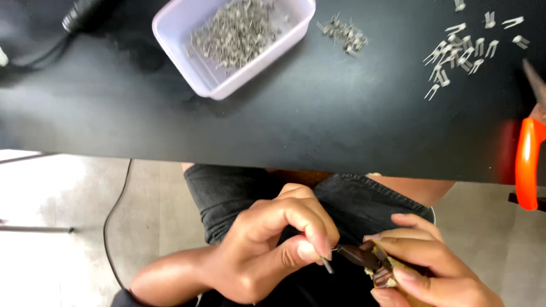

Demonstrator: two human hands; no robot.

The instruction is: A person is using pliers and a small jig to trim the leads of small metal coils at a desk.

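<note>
Pliers (364, 258) with dark jaws sit in the right hand (432, 267), below the near edge of the desk (284, 131) and over the person's lap; that hand's fingers (409, 247) are wrapped around the tool's handles, which are mostly hidden. The jaw tips point toward the left hand (267, 250). The left hand's thumb and forefinger are pinched narrow on a small metal pin (327, 265), held just beside the jaw tips; whether pin and jaws touch is too fine to tell.

On the desk, toward its far edge, a pale rectangular plastic tub (187, 62) holds a heap of small metal pins. Just right of the tub lies a little loose cluster of pins (346, 33). Near the far right corner a wider scatter of bent metal clips (463, 51) is spread on the black top. At the right edge lies a tool with an orange handle (528, 162), overhanging the near edge. A black cable (116, 216) runs across the pale floor below the left part of the desk.
</note>
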